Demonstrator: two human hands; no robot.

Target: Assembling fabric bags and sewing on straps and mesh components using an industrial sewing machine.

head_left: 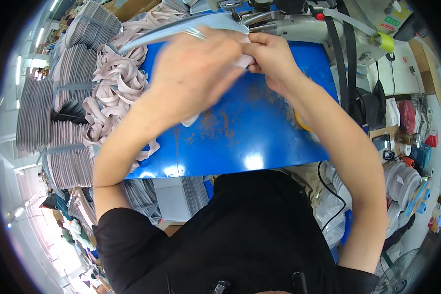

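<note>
Over the far part of the blue work table point(240, 117), my two hands are close together. My right hand point(274, 59) is closed, thumb and fingers pinching a pale pink fabric strap point(244, 61). My left hand point(196, 68) is smeared by motion beside it, so its grip does not show. A small shiny streak point(196, 33) lies at its far side, too blurred to name. Just beyond the hands is a flat light grey-blue piece point(210, 22) with a curved edge. A pale scrap of material point(190, 120) peeks out below my left hand.
A sewing machine point(299, 29) stands at the far right edge of the table. Loose pink straps point(115, 73) heap up on the left, beside tied stacks of grey pieces point(78, 68). More grey stacks point(174, 198) sit below the near edge. Black straps point(345, 63) hang at right.
</note>
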